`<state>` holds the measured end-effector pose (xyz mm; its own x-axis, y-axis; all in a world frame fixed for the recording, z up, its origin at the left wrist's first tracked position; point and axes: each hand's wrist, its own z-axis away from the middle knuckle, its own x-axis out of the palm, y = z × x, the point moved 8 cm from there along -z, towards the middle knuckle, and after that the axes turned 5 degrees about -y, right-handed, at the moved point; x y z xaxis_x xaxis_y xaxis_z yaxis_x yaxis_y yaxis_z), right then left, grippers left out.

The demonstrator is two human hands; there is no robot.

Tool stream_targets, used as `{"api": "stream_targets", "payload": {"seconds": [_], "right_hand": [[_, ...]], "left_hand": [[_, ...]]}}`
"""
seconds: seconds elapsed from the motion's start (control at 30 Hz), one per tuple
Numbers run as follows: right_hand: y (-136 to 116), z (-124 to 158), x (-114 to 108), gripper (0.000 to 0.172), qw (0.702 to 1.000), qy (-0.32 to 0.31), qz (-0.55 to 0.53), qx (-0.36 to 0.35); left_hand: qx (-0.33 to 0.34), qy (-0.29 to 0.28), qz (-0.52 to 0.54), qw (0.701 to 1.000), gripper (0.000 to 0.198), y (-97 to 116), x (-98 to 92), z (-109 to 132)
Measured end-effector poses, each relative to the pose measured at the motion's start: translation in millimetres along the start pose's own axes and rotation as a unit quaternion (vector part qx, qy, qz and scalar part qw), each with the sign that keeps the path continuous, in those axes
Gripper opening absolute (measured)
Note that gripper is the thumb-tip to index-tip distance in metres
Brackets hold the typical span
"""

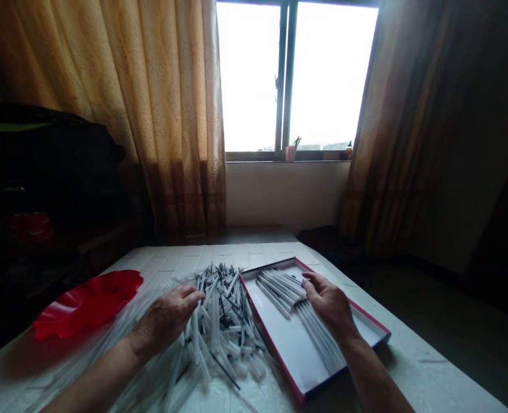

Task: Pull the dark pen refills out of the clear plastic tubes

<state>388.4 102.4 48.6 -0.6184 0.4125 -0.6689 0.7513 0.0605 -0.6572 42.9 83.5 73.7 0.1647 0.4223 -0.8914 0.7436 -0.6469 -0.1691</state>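
Note:
My left hand (170,315) is at the left edge of a loose pile of clear plastic tubes (215,321). Its fingers are pressed together near the tube ends, and what they pinch, if anything, is hidden. Thin dark rods (225,370) are mixed into the pile. Over a shallow white box with red edges (280,344), my right hand (329,304) has its thumb and fingers closed at the end of a row of slim pale sticks (282,289); I cannot make out what is between them. A second row of sticks (318,332) lies partly under that hand.
A red wavy-rimmed dish (90,304) stands at the left of the white-covered table (258,252). Long clear strips (108,338) lie beside it, partly behind my left arm. Beyond the table are a window, curtains (180,115) and a pink cup (290,153) on the sill.

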Motion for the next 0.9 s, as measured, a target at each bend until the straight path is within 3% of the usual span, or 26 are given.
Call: {"api": "stream_targets", "payload": {"seconds": [0.23,0.37,0.6,0.77,0.9], "right_hand": [[-10,-20,-2,0.027,0.988,-0.093,0.123,0.01],[-17,-46,20,0.033,0.972,-0.153,0.179,-0.008],[-10,-57,82,0.038,0.927,-0.267,0.264,0.018],[-16,-50,94,0.04,0.898,-0.302,0.316,0.039],[-28,-60,96,0.036,0.879,-0.33,0.34,0.053]], "left_hand": [[-0.055,0.149,0.042,0.986,0.03,-8,0.9,43],[-0.061,0.202,0.064,0.975,0.029,-12,-2.0,56],[-0.063,0.239,0.09,0.965,0.023,-20,-3.7,59],[-0.061,0.248,0.098,0.962,0.025,-17,-12.7,57],[-0.053,0.255,0.112,0.959,0.024,-11,-16.8,56]]}}
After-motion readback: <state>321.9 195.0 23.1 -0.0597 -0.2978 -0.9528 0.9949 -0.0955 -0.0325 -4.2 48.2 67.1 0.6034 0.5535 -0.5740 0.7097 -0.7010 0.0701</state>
